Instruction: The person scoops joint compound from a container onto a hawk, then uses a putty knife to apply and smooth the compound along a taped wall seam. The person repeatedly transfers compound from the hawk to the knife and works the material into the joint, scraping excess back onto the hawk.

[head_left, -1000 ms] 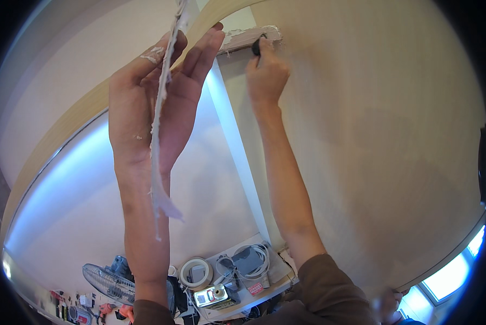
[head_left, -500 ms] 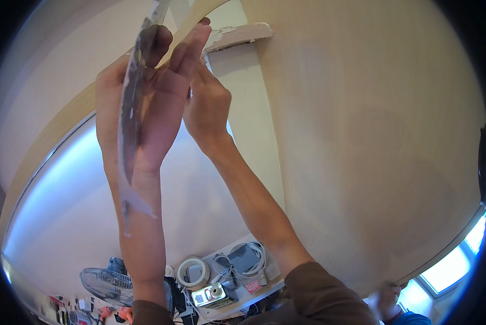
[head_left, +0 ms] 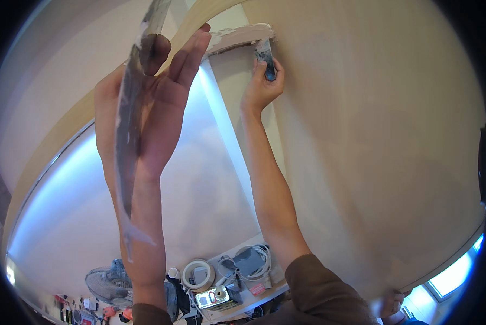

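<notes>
High on the left, my left hand (head_left: 167,103) grips a thin plate (head_left: 127,130) smeared with filler, seen almost edge-on. Several of its fingers are stretched up beyond the plate, and how the plate rests in the palm is partly hidden. A strand of filler hangs from the plate's lower end, in front of my forearm. My right hand (head_left: 263,89) is closed round a putty knife (head_left: 266,60) with a dark handle. The knife's blade end touches the right end of a ledge (head_left: 237,36) coated in rough pale filler.
A wood-toned panel (head_left: 373,135) fills the right side. Below is a shelf (head_left: 237,306) with a roll of tape (head_left: 198,275), a camera (head_left: 212,297) and coiled white cable (head_left: 267,262). A fan (head_left: 108,284) stands lower left. Another person's hand (head_left: 392,304) shows lower right.
My right hand has moved right, out from behind my left hand, bringing the putty knife into view at the ledge's right end. My left hand and the plate have stayed nearly in place.
</notes>
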`<state>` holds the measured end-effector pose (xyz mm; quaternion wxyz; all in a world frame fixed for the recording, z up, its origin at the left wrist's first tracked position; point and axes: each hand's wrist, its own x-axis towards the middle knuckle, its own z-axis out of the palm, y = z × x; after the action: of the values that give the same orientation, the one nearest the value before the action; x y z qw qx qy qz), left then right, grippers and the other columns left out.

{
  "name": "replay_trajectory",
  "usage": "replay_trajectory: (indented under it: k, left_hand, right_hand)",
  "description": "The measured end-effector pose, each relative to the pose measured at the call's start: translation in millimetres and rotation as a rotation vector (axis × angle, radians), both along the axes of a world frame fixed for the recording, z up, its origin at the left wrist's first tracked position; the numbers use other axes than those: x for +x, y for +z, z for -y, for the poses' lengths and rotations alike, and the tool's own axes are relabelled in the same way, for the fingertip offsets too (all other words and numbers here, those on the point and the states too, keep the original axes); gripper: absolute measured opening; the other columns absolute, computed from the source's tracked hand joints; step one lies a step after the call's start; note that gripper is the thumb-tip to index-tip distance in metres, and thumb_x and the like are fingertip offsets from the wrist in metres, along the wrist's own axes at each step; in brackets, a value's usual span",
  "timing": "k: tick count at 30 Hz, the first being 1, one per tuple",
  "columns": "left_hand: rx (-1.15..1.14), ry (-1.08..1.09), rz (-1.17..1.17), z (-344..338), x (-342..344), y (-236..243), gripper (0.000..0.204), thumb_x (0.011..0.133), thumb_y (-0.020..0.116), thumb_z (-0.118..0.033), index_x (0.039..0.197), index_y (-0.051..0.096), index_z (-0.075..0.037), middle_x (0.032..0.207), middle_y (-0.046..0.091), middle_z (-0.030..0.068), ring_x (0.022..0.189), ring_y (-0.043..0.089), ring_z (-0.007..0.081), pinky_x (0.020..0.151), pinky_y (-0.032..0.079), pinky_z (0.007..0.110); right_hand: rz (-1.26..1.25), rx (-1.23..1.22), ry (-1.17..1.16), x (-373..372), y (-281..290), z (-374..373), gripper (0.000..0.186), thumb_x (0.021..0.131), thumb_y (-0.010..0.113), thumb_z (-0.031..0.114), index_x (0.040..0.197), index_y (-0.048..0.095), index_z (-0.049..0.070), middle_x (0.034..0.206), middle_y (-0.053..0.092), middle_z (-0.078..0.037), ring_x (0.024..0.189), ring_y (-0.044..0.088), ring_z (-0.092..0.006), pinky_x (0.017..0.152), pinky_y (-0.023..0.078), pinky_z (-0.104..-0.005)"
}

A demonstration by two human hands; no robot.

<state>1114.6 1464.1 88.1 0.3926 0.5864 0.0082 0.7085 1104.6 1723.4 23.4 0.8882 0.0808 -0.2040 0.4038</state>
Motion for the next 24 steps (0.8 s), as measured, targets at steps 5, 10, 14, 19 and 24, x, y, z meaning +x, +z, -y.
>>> replay_trajectory:
  k: [5,10,14,19,24]
  left_hand:
    - [0.017,0.653,-0.289,8.7,22.5,-1.6,0.025,0.095,0.061,-0.004,0.106,0.047,0.013,0.133,0.037,0.0340,0.144,0.018,0.0478,0.125,0.022,0.055]
    - [-0.008,0.111,0.047,21.1,4.0,4.0,0.014,0.094,0.060,0.003,0.100,0.060,0.015,0.103,0.060,0.0166,0.118,0.058,0.0444,0.116,0.044,0.051]
    - [-0.002,0.138,0.060,31.1,1.1,6.7,0.014,0.094,0.057,0.004,0.100,0.058,0.017,0.102,0.059,0.0168,0.120,0.056,0.0480,0.117,0.042,0.052]
    - [0.019,0.166,0.053,46.1,1.9,13.5,0.014,0.094,0.055,0.007,0.099,0.055,0.019,0.102,0.055,0.0172,0.120,0.055,0.0500,0.118,0.041,0.052]
    - [-0.011,0.125,0.119,55.8,1.1,18.9,0.014,0.095,0.054,0.007,0.099,0.054,0.020,0.104,0.053,0.0174,0.121,0.055,0.0464,0.119,0.040,0.052]
  right_hand:
    - [0.051,0.035,-0.050,-11.6,-2.4,23.2,0.021,0.099,0.053,-0.002,0.119,0.051,-0.007,0.112,0.062,-0.019,0.108,0.066,-0.0255,0.097,0.055,-0.0338]
    - [0.108,0.037,-0.144,-26.9,-1.2,53.8,0.019,0.099,0.055,0.000,0.117,0.057,-0.006,0.111,0.063,-0.013,0.101,0.064,-0.0205,0.088,0.050,-0.0312]
    - [0.140,0.042,-0.105,-49.7,-1.0,88.9,0.019,0.099,0.055,0.000,0.117,0.057,-0.006,0.109,0.063,-0.013,0.101,0.063,-0.0189,0.089,0.049,-0.0308]
    - [0.108,0.129,-0.103,-66.0,6.3,127.1,0.018,0.101,0.054,0.001,0.117,0.055,-0.005,0.107,0.064,-0.014,0.102,0.065,-0.0196,0.090,0.052,-0.0316]
    - [0.143,0.192,-0.117,-74.8,5.4,145.5,0.019,0.100,0.056,-0.001,0.118,0.056,-0.005,0.106,0.066,-0.013,0.102,0.065,-0.0162,0.089,0.051,-0.0296]
